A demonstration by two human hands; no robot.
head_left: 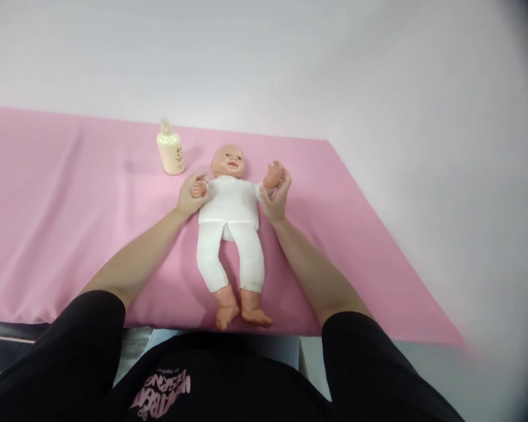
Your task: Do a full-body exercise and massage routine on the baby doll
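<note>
The left hand (190, 196) is curled around the doll's (231, 228) small fist on that side, fingers closed over it; the right hand (276, 193) cups the doll's other forearm from below and lifts it off the cloth, fingers only partly wrapped. The doll lies on its back, in the middle of the pink sheet (70, 193), feet toward the person. The looser right-side hold looks the likelier to slip, dropping the arm. A sideways pull could drag the soft body, and a wide left elbow could tip the lotion bottle (171, 149) standing near the head.
</note>
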